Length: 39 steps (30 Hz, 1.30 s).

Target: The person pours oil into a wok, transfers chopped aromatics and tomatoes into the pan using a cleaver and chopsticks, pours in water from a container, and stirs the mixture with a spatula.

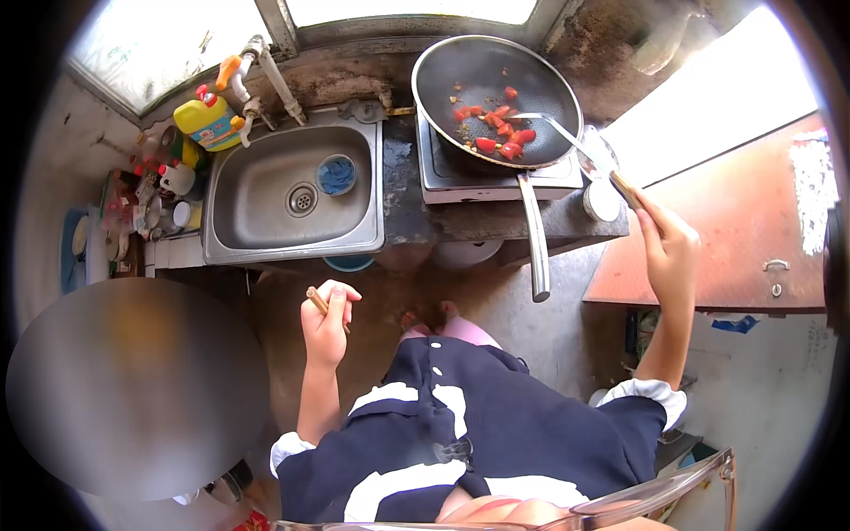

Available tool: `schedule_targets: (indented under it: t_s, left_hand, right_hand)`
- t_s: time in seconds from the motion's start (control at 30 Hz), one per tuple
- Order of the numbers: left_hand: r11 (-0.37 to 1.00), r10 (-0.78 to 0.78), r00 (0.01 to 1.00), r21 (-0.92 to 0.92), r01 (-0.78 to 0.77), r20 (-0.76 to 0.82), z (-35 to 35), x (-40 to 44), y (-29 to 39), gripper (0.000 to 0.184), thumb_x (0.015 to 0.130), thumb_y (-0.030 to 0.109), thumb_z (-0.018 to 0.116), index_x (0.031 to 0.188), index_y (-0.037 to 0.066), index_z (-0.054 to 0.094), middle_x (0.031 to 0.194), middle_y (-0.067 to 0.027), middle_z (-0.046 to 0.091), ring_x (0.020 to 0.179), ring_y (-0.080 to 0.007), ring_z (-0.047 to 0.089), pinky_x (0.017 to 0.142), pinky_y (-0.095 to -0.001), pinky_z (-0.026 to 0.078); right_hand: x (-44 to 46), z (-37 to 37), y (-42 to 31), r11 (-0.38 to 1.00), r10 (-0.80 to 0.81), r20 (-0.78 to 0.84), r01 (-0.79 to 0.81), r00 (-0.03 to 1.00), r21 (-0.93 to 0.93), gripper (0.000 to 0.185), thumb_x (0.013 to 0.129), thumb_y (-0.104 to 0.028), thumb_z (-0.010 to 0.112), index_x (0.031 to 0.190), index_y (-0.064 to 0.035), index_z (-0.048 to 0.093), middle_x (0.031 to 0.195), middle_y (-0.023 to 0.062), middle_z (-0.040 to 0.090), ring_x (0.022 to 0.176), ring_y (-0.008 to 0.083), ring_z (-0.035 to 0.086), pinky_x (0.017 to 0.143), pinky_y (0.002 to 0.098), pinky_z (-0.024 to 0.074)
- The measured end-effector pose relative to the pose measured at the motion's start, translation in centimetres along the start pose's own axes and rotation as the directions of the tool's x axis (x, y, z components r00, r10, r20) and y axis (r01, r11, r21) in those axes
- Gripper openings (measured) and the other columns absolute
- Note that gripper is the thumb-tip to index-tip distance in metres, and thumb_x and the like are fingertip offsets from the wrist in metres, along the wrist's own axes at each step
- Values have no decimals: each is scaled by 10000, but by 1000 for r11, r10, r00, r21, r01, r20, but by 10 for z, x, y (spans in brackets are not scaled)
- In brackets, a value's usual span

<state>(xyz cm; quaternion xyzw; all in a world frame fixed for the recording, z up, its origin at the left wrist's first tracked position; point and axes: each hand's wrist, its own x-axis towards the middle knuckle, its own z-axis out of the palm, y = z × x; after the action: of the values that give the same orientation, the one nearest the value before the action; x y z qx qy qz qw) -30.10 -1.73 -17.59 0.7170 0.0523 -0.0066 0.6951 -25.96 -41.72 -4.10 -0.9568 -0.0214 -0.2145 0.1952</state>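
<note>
My right hand point(666, 234) is closed around the wooden handle of a metal spatula point(580, 142). The spatula's far end rests in a dark wok point(443, 84) among pieces of red chopped vegetable point(505, 128), which look like tomato or pepper. The wok sits on a silver stove point(478, 181), with its long metal handle pointing toward me. In front of my body, away from the wok, my left hand point(328, 323) is closed around a brown wooden stick point(317, 301). Only one end of that stick shows.
Left of the stove is a steel sink point(226, 199) with a clear bowl point(337, 174) holding something blue. Beside it stand a yellow bottle point(208, 122) and several jars. A white container point(602, 202) is near the stove's right corner. A blurred oval point(137, 389) covers the lower left.
</note>
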Motion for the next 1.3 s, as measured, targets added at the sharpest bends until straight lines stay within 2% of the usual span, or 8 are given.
schedule_targets:
  t_s: [0.23,0.37,0.47,0.57,0.77,0.87,1.07,1.3]
  left_hand:
    - [1000,-3,1000,-11,3,29,6,10,2,300,965,136,443,762,-18,602,564,12,447,517,-38,394,477,-204,290]
    - [999,-28,999,-32,27,-36,6,5,6,303,969,144,441,765,-16,598,566,17,438,515,-36,385,477,-199,286]
    - [998,-40,997,-48,37,-63,9,3,6,301,970,146,440,769,-15,597,569,20,434,514,-33,379,475,-196,282]
    - [998,-38,997,-44,35,-74,16,1,3,297,968,146,442,770,-13,596,573,21,437,515,-32,378,473,-196,281]
    - [998,-45,996,-57,40,-82,34,0,0,297,970,169,445,780,-2,595,566,27,431,499,-23,361,457,-186,251]
    - [997,-64,993,-47,59,-95,36,-2,1,301,966,159,445,769,-10,597,577,21,439,516,-31,383,473,-196,279]
    - [997,-70,992,-41,66,-104,39,-2,-2,295,965,156,448,768,-3,599,578,23,442,518,-30,390,474,-195,284]
    - [997,-64,992,-47,59,-110,45,-5,0,281,962,148,454,772,0,599,580,24,451,516,-26,391,474,-193,287]
  right_hand:
    - [-2,-9,-10,994,50,162,-33,986,-106,239,858,-115,601,1083,-121,680,767,143,634,645,287,590,599,328,451]
    - [13,38,4,972,-99,111,120,989,-200,254,887,-198,575,1121,-167,667,740,138,624,657,301,605,602,365,461]
    - [34,59,18,988,-61,94,73,994,-133,266,900,-181,562,1149,-154,652,795,156,643,639,273,600,602,342,461]
    - [45,58,10,984,93,157,-66,983,-167,269,905,-189,556,1156,-157,647,818,156,652,670,295,616,612,351,468]
    - [44,74,35,986,-94,143,112,985,-120,261,904,-180,556,1143,-141,655,848,175,653,669,274,613,616,332,466]
    - [36,51,32,993,-87,133,97,987,-64,259,893,-137,570,1135,-114,659,845,187,648,678,259,606,628,314,462]
    - [10,3,37,990,-111,109,119,988,-73,278,870,-159,596,1141,-151,659,733,111,616,616,273,575,583,344,451]
    - [14,37,37,977,-174,151,189,973,-93,281,867,-156,598,1142,-155,656,739,85,605,604,250,572,572,338,450]
